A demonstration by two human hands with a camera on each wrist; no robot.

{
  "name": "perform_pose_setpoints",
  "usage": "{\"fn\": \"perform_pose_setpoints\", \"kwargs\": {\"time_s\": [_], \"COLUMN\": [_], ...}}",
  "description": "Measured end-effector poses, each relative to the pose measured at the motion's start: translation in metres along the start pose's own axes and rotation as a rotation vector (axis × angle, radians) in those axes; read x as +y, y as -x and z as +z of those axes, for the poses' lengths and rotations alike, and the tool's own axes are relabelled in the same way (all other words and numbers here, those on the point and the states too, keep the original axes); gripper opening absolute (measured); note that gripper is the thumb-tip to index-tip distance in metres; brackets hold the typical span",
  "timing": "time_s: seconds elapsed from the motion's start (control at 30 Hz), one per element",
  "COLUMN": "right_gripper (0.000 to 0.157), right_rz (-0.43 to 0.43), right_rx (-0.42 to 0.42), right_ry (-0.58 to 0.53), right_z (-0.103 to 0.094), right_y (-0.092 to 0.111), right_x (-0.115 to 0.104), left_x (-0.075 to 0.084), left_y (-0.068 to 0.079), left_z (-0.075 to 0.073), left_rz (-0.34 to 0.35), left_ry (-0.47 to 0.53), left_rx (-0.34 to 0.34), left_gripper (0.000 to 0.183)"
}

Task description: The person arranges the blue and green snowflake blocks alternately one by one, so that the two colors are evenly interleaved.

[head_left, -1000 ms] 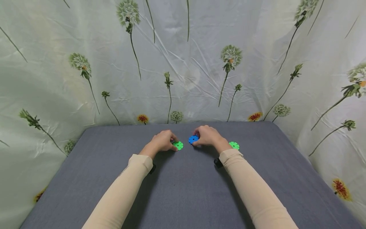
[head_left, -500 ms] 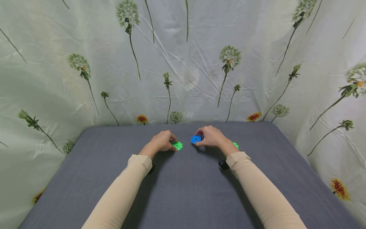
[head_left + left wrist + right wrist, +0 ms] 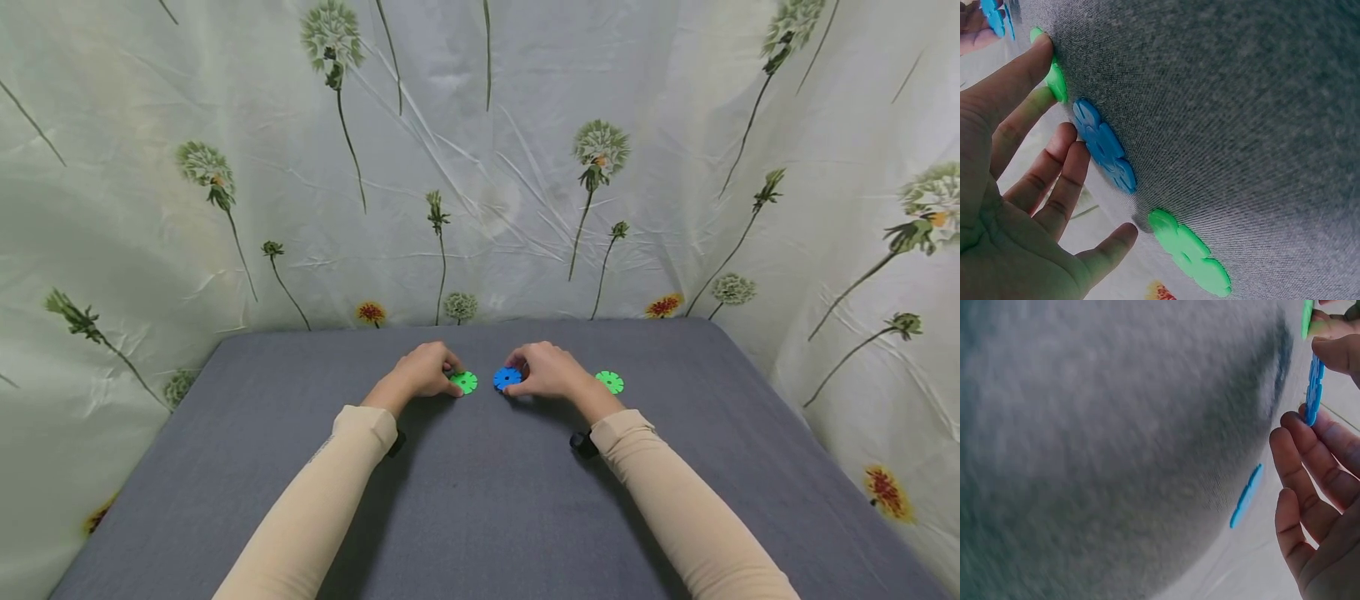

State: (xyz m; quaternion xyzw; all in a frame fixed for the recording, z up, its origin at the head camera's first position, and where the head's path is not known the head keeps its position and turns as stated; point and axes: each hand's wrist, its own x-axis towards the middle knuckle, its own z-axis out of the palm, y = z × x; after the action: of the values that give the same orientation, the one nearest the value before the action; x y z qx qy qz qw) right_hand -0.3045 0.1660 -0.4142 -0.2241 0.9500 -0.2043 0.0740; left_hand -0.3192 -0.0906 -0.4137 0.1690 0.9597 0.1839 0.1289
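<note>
In the head view my left hand (image 3: 426,370) pinches a green slotted interlocking disc (image 3: 464,382) between thumb and index finger. Its other fingers spread over the cloth in the left wrist view, where a blue disc (image 3: 1105,145) and a second green disc (image 3: 1189,253) lie beside them. Those two are hidden by the hand from above. To the right, my right hand (image 3: 551,371) holds a blue disc (image 3: 507,380) by its edges, apart from the green one. Another blue disc (image 3: 1246,496) lies below that hand's fingers in the right wrist view.
One more green disc (image 3: 610,382) lies on the grey cloth-covered table (image 3: 472,508), just right of my right wrist. A pale curtain with dandelion prints (image 3: 510,167) hangs behind the table's far edge.
My right hand shifts slightly right with the blue disc, then comes back left and nearer to me. The green disc beside that wrist shows fully again. My left hand stays nearly still.
</note>
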Motion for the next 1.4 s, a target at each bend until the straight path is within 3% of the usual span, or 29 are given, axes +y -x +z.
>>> {"fn": "perform_pose_setpoints", "kwargs": {"time_s": [0.33,1.4], "right_gripper": [0.044,0.044], "right_rz": [-0.015,0.011], "right_rx": [0.012,-0.015], "right_ry": [0.024,0.049], "right_z": [0.012,0.013], "right_y": [-0.005,-0.004], "right_x": [-0.006,-0.011], "left_x": [-0.003,-0.002], "left_y": [0.001,0.004], "left_z": [0.0,-0.002], "left_rz": [0.016,0.056], "left_ry": [0.01,0.004], "left_rx": [0.016,0.005], "left_gripper": [0.036,0.037]}}
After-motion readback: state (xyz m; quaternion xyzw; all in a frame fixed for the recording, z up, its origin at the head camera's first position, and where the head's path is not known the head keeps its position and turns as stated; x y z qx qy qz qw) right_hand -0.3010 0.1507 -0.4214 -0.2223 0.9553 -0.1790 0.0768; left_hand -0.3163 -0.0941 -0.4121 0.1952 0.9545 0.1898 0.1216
